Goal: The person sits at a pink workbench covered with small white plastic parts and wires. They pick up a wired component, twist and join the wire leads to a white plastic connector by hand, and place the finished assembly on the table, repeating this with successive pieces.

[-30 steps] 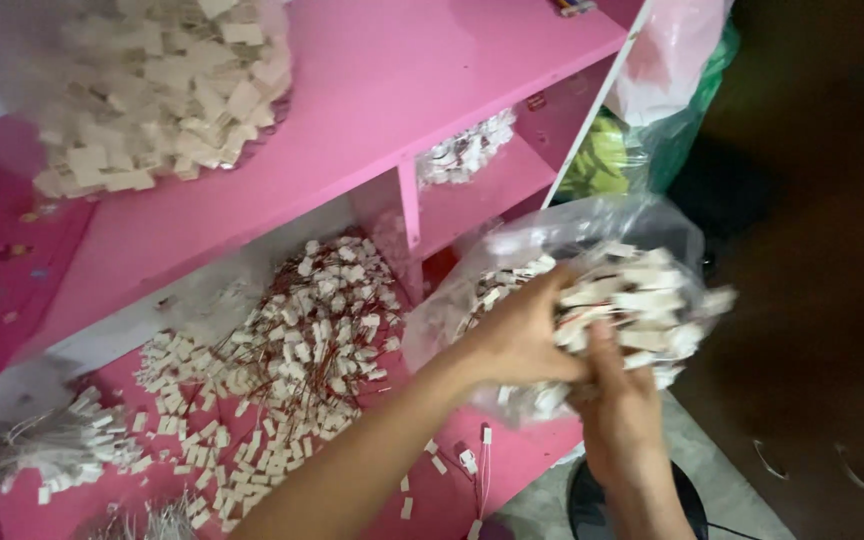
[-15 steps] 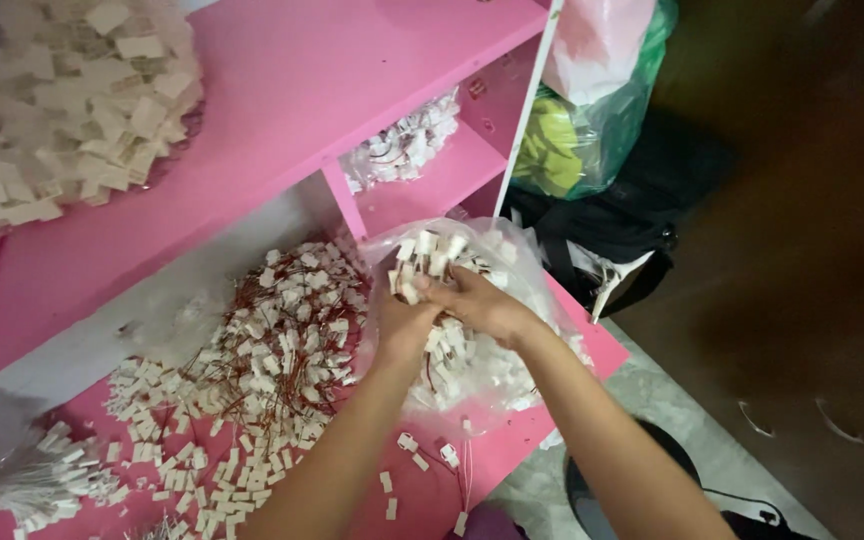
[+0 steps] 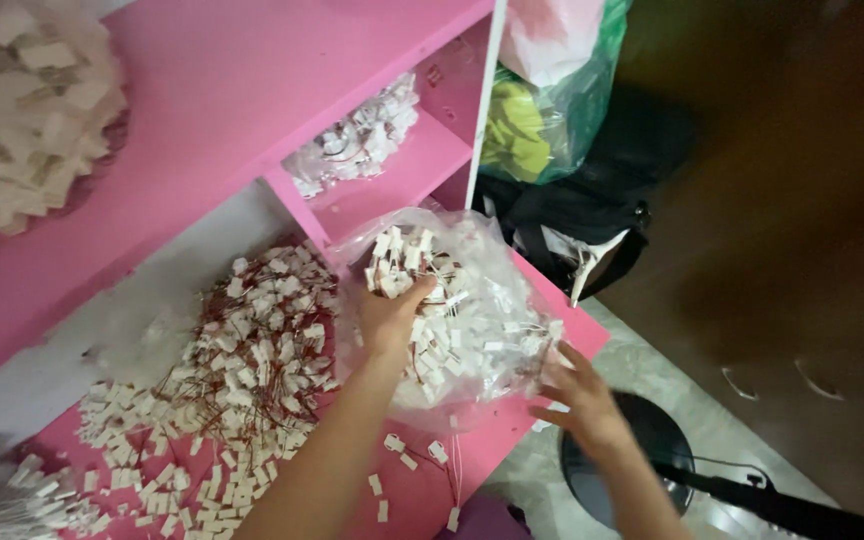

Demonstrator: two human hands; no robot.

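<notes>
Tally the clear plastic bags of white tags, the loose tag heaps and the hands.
Clear bags of white tags: 3 (bag under both hands, shelf-cubby bag, top-shelf bag)
Loose tag heaps: 1
Hands: 2 (left hand, right hand)
Total: 6

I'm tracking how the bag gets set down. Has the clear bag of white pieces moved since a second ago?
Yes. The clear bag has come down and leftward onto the pink shelf, with the left hand on it and the right hand at its edge.

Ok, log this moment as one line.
left hand: grips clump of white tags inside clear bag | right hand: fingers spread at bag's lower right edge | bag rests on pink shelf | loose tag pile beside
</notes>
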